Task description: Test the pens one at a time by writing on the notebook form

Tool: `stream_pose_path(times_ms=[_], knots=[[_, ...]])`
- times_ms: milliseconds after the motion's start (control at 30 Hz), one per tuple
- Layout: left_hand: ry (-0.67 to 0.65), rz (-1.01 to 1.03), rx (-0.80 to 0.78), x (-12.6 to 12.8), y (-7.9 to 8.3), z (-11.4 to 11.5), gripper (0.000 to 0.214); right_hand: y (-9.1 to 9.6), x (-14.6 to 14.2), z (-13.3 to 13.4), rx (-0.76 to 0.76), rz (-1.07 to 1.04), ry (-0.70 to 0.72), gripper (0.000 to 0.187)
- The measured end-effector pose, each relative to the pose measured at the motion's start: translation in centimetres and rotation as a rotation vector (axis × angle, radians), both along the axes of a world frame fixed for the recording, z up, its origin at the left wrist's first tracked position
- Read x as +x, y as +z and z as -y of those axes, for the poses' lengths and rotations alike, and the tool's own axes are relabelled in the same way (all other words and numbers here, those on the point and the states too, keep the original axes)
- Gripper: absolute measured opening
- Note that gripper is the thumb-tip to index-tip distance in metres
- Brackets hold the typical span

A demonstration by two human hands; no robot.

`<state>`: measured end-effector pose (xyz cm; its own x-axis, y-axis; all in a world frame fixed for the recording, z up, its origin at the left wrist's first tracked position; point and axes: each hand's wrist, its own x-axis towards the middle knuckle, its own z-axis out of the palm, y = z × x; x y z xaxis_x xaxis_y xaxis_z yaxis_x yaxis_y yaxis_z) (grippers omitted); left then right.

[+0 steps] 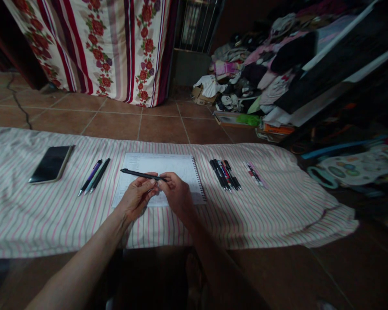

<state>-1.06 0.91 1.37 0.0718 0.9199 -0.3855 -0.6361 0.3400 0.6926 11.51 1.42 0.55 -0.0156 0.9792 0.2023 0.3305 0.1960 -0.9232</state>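
Both of my hands meet over a spiral notebook [168,165] that lies open on a striped cloth [261,211]. My right hand [177,193] pinches the near end of a black pen [139,174], which points left and lies level above the page. My left hand [136,196] is closed, its fingertips touching the same end of the pen. Three pens [94,175] lie left of the notebook. A bunch of several pens [225,174] lies to its right.
A dark phone [51,163] rests on the cloth at far left. A small striped object [254,173] lies right of the pen bunch. A floral curtain [116,47] hangs behind; piled clothes and boxes [255,77] crowd the back right on the tiled floor.
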Motion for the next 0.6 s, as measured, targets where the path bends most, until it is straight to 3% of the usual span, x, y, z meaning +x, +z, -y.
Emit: stream_pose_path(times_ms=[333,600], knots=[[-0.034,0.033,0.017,-0.20,-0.22,-0.01,0.013,0.27,-0.09,-0.03,0.027,0.055,-0.018,0.013],[-0.047,0.056,0.086,-0.59,-0.30,-0.03,0.012,0.07,-0.43,0.04,-0.001,-0.093,0.016,0.023]])
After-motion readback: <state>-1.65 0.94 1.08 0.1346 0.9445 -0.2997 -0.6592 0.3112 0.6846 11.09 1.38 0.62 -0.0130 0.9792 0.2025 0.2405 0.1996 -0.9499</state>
